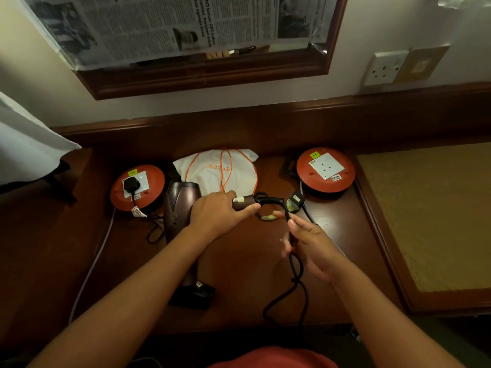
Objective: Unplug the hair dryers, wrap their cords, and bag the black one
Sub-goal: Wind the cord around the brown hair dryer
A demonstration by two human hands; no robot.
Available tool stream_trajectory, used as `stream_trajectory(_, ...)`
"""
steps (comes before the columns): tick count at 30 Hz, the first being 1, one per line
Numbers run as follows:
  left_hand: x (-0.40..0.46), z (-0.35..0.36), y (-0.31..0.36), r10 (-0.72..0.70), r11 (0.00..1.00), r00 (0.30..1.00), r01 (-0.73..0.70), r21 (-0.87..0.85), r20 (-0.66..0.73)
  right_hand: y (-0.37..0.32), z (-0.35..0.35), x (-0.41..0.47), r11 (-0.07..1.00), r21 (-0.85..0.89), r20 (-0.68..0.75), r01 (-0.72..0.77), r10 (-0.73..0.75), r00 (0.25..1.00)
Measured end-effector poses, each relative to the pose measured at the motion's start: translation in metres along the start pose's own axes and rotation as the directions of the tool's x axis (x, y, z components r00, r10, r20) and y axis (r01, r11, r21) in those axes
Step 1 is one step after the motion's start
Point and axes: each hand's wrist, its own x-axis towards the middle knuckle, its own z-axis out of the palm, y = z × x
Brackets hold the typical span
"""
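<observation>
the brown hair dryer [180, 208] is unplugged, left hand [218, 211] gripping its handle, right hand [308, 245] pinching its cord [296, 272] mid-frame; wrapping is barely begun, while the black plug [129, 185] at left remains in its socket reel [138, 187] and the bag [218, 168] lies unfilled.

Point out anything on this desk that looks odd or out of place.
The mirror on the wall is covered with newspaper, which is unusual. On the desk, a black plug sits in the left orange reel socket, while the right reel's socket is empty, and the brown dryer's plug lies loose beside it.
</observation>
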Motion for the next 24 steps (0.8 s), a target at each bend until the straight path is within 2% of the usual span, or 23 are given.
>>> stream_trajectory(2, 0.001, 0.001, -0.002, -0.005, 1.000, 1.000, 0.006, 0.017, -0.016, -0.005, -0.002, 0.003, 0.997, -0.076, -0.013, 0.004, -0.005, 1.000)
stream_trajectory(5, 0.003, -0.001, -0.003, -0.022, 1.000, 0.999, 0.022, 0.000, -0.025, -0.015, -0.002, 0.003, 0.999, -0.030, -0.001, -0.010, 0.010, 1.000)
stream_trajectory(11, 0.011, -0.012, -0.001, -0.042, 0.999, 0.995, 0.042, 0.003, -0.089, -0.015, 0.012, -0.001, 0.938, 0.348, 0.070, 0.007, -0.033, 0.997)
stream_trajectory(13, 0.013, -0.018, 0.002, -0.031, 0.999, 0.994, 0.032, 0.009, -0.105, -0.012, 0.015, -0.003, 0.972, 0.231, 0.046, 0.044, -0.056, 0.997)
stream_trajectory(16, 0.015, -0.022, 0.004, -0.025, 0.999, 0.993, 0.028, 0.021, -0.111, -0.011, 0.012, -0.002, 0.992, -0.108, -0.006, 0.070, -0.071, 0.997)
stream_trajectory(17, 0.015, -0.022, 0.003, -0.029, 0.999, 0.994, 0.032, 0.026, -0.109, -0.011, 0.009, -0.001, 0.990, -0.128, -0.006, 0.065, -0.066, 0.998)
stream_trajectory(22, 0.013, -0.020, -0.001, -0.057, 0.998, 0.994, 0.055, -0.016, -0.098, -0.012, 0.012, -0.001, 0.986, 0.167, 0.133, -0.011, -0.011, 0.991)
stream_trajectory(24, 0.013, -0.021, -0.001, -0.063, 0.997, 0.993, 0.059, -0.040, -0.097, -0.009, 0.017, 0.001, 0.973, 0.231, 0.162, -0.030, -0.008, 0.987)
